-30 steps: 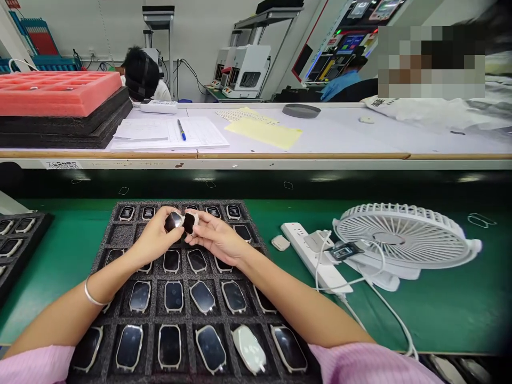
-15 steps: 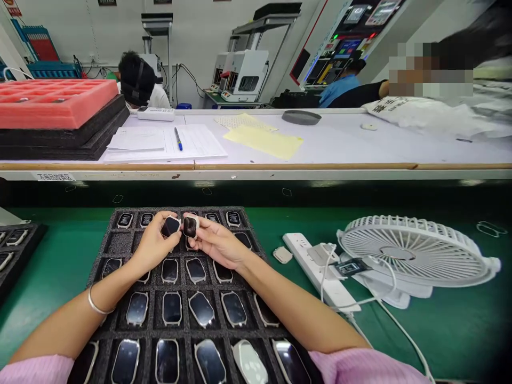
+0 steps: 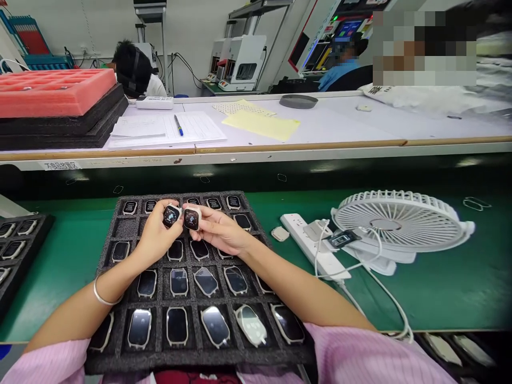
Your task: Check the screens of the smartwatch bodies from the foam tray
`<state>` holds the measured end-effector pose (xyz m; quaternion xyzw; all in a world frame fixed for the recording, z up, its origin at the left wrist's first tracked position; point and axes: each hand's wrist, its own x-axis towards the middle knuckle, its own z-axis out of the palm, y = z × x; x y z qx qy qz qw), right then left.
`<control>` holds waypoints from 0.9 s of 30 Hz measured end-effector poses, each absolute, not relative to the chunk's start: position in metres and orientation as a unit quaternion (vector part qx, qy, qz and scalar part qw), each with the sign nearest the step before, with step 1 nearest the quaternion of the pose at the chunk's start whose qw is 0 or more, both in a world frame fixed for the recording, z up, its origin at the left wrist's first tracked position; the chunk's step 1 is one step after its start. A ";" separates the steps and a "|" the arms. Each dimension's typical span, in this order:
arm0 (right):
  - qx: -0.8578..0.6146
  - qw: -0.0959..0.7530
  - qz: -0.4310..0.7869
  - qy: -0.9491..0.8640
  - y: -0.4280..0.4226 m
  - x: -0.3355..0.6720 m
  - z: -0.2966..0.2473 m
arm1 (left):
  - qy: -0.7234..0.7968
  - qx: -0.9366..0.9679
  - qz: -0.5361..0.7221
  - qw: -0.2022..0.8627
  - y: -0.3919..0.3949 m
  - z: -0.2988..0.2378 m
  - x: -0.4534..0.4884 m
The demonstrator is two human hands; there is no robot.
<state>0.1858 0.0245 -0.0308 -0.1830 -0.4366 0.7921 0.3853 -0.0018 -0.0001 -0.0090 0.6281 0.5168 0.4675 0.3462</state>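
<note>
Watches (image 3: 192,218), both lit, were pinched one each in the left hand (image 3: 158,234) and right hand (image 3: 222,232), above a foam tray (image 3: 180,360).

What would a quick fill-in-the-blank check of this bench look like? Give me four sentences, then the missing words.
The left hand and right hand hold a total of ____ watch bodies. The bracelet circles the ____ wrist. The power strip lies on a bench top coloured ____. The pen lies on sheets of ____.

Missing words: two; left; green; paper.
</note>
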 end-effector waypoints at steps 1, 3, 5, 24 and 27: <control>-0.177 0.386 0.793 -0.437 0.024 0.185 -0.032 | 0.518 0.631 0.467 0.340 -0.001 -0.010 -0.002; -0.166 0.388 0.795 -0.435 0.024 0.185 -0.034 | 0.518 0.638 0.466 0.328 -0.001 -0.012 -0.001; -0.157 0.391 0.796 -0.434 0.025 0.185 -0.037 | 0.517 0.645 0.462 0.321 -0.001 -0.013 0.000; -0.143 0.390 0.802 -0.430 0.025 0.187 -0.037 | 0.502 0.657 0.465 0.317 -0.002 -0.014 0.001; -0.143 0.390 0.799 -0.435 0.025 0.187 -0.038 | 0.503 0.658 0.462 0.315 -0.003 -0.015 0.001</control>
